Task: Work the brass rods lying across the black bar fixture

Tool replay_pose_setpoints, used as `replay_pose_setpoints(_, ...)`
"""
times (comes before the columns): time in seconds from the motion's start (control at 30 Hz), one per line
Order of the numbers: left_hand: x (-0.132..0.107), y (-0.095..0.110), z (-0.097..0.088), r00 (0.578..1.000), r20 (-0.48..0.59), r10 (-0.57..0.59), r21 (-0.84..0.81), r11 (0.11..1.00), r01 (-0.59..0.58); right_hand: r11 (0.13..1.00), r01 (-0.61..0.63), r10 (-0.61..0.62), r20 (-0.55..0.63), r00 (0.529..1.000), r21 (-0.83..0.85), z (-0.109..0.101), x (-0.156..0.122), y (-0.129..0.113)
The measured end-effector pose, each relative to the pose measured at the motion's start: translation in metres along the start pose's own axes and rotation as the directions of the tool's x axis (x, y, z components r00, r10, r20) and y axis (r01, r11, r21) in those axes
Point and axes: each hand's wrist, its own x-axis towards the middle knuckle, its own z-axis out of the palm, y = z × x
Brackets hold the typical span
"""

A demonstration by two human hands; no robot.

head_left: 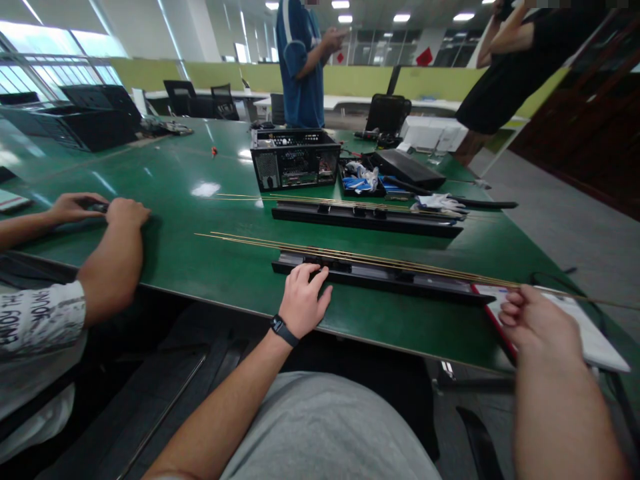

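Note:
A long black channel (425,285) lies along the near side of the green table, with several thin gold-coloured rods (250,241) running lengthwise above it. Small black blocks (327,265) sit inside its trough. At the channel's left part, my left hand (304,301) rests its fingertips against its front edge and a block; the fingers are apart, the thumb too. Beyond the channel's right end, my right hand (543,323) is closed in a pinch on a thin gold rod (595,300) that extends out to the right. The pinching fingertips are partly hidden.
A second black channel (367,220) with rods lies behind. Farther back are an open computer case (295,163) and a tray with gloves (363,177). A red-edged white board (585,327) lies under my right hand. A co-worker's hands (107,210) work at left; two people stand beyond.

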Motion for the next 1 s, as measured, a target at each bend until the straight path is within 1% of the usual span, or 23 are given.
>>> replay_pose_setpoints(0.03, 0.0, 0.0, 0.0, 1.0, -0.001, -0.001, 0.0, 1.0, 0.001, 0.999, -0.019, 0.02, -0.05, 0.999, 0.026, 0.01, -0.013, -0.002)
replay_pose_setpoints(0.07, 0.0, 0.0, 0.0, 1.0, -0.001, -0.001, -0.001, 1.0, 0.001, 0.998, -0.046, 0.047, -0.038, 0.998, 0.031, 0.02, -0.028, -0.004)
replay_pose_setpoints(0.13, 0.0, 0.0, 0.0, 1.0, 0.004, 0.001, 0.0, 1.0, -0.001, 0.994, -0.105, 0.105, 0.027, 0.994, 0.009, 0.041, -0.055, -0.004)
replay_pose_setpoints(0.2, 0.001, -0.001, -0.001, 1.0, 0.006, 0.005, 0.003, 1.0, -0.005, 0.99, -0.139, 0.14, 0.081, 0.987, -0.025, 0.058, -0.076, 0.0)
replay_pose_setpoints(0.27, 0.001, 0.0, -0.001, 1.0, 0.004, 0.004, 0.006, 1.0, -0.004, 0.989, -0.141, 0.144, 0.123, 0.982, -0.037, 0.071, -0.089, 0.007)
replay_pose_setpoints(0.37, 0.001, 0.0, -0.001, 1.0, 0.005, 0.001, 0.005, 1.0, -0.001, 0.992, -0.125, 0.128, 0.168, 0.977, -0.029, 0.084, -0.095, 0.017)
replay_pose_setpoints(0.53, 0.0, 0.0, 0.0, 1.0, 0.009, -0.005, 0.006, 1.0, 0.005, 0.992, -0.124, 0.128, 0.196, 0.972, -0.033, 0.094, -0.1, 0.023)
replay_pose_setpoints(0.77, 0.0, 0.0, 0.0, 1.0, 0.001, -0.001, 0.01, 1.0, 0.001, 0.99, -0.131, 0.142, 0.249, 0.958, -0.06, 0.1, -0.106, 0.024)
replay_pose_setpoints(0.87, 0.0, 0.0, -0.001, 1.0, 0.001, 0.008, 0.008, 1.0, -0.008, 0.99, -0.128, 0.138, 0.238, 0.961, -0.057, 0.099, -0.104, 0.025)
replay_pose_setpoints(1.0, 0.001, 0.002, -0.002, 1.0, 0.005, -0.008, 0.002, 1.0, 0.008, 0.991, -0.129, 0.134, 0.174, 0.976, -0.041, 0.093, -0.097, 0.022)
